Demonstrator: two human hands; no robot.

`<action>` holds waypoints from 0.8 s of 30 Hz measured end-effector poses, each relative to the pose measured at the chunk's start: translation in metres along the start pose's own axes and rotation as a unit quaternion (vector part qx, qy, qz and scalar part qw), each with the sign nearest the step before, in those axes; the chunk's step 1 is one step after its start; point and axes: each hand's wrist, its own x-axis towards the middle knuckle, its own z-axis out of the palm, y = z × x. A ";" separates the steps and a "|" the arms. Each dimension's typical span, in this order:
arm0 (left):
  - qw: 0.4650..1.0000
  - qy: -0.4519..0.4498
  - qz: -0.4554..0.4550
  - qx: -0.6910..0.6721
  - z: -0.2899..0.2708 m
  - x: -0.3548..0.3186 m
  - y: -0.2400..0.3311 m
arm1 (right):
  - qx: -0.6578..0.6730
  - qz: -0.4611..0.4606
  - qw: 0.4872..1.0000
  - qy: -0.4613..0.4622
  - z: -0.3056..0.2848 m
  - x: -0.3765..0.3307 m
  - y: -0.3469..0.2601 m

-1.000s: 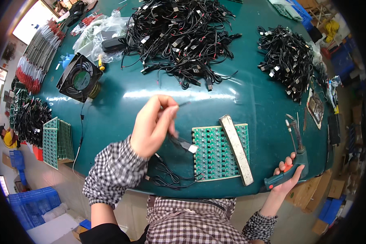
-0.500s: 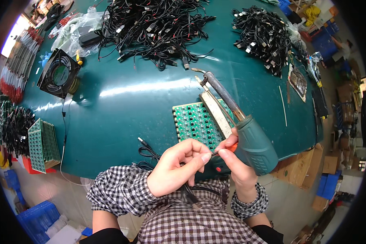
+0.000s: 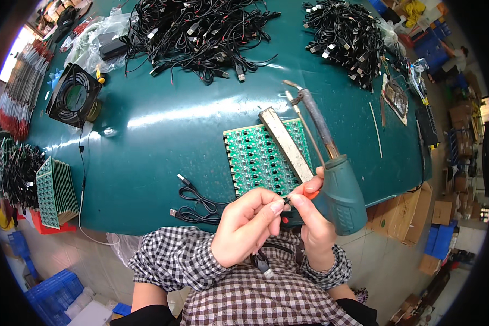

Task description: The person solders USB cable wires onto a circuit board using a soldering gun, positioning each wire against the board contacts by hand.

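My left hand [image 3: 250, 223] is closed, with thumb and fingertips pinching the end of a black USB cable [image 3: 264, 265] whose plug hangs down in front of the apron. Thumb and index finger of my right hand [image 3: 314, 220] meet the left fingertips at that cable end. A green-handled soldering gun [image 3: 343, 193] with an orange trigger is against my right hand, its bent tip pointing away from me; the remaining right fingers are hidden behind it. Beyond the hands lies a panel of green circuit boards [image 3: 247, 157], crossed by a pale bar [image 3: 285, 142].
Another black USB cable [image 3: 193, 209] lies left of my hands. Two heaps of black cables [image 3: 195, 38] [image 3: 345, 41] cover the far side. At left stand a black fan [image 3: 75, 96] and a stack of circuit panels [image 3: 54, 193]. A cardboard box [image 3: 405, 217] stands beyond the table's right edge.
The soldering gun has shifted right and turned more upright, its tip clear of the pale bar. Both hands stay together at the cable end. The view has moved slightly.
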 end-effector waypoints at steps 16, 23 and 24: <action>0.999 -0.017 0.003 -0.048 -0.001 -0.001 -0.021 | -0.187 -0.073 0.980 -0.005 -0.016 -0.014 0.003; 0.949 0.069 0.183 0.248 0.004 -0.008 -0.023 | -0.156 0.028 0.987 -0.012 -0.017 -0.018 0.004; 0.949 0.071 0.181 0.249 0.002 -0.007 -0.025 | -0.110 0.072 0.991 0.010 -0.012 -0.019 0.001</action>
